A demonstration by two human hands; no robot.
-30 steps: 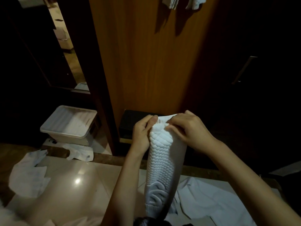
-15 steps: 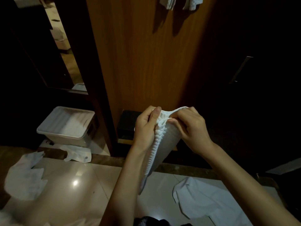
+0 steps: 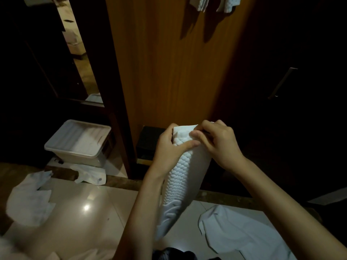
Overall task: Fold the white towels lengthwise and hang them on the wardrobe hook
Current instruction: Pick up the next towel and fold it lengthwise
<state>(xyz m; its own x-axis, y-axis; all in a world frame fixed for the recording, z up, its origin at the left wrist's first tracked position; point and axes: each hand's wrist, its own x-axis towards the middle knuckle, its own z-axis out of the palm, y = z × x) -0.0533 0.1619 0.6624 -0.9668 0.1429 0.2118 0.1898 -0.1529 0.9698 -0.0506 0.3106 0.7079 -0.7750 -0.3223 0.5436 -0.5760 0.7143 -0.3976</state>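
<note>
A white towel [image 3: 185, 177] with a scale-like quilted pattern hangs down in a long narrow fold in front of me. My left hand [image 3: 170, 149] grips its top left corner, thumb across the front. My right hand [image 3: 218, 141] pinches the top right edge. Both hands hold it at chest height before the wooden wardrobe panel [image 3: 178, 62]. At the top of that panel the lower ends of two hung white towels [image 3: 214, 3] show; the hook itself is out of frame.
A white lidded plastic box [image 3: 78, 141] stands on the floor at the left. Loose white cloths lie on the glossy tiles at the left [image 3: 30, 199], by the box [image 3: 90, 175] and at the lower right [image 3: 244, 233]. A dark door with a metal handle [image 3: 281, 83] is at the right.
The towel went from a narrow bunched strip half a second ago to a flatter, wider fold. My hands shifted slightly right and regripped its top edge.
</note>
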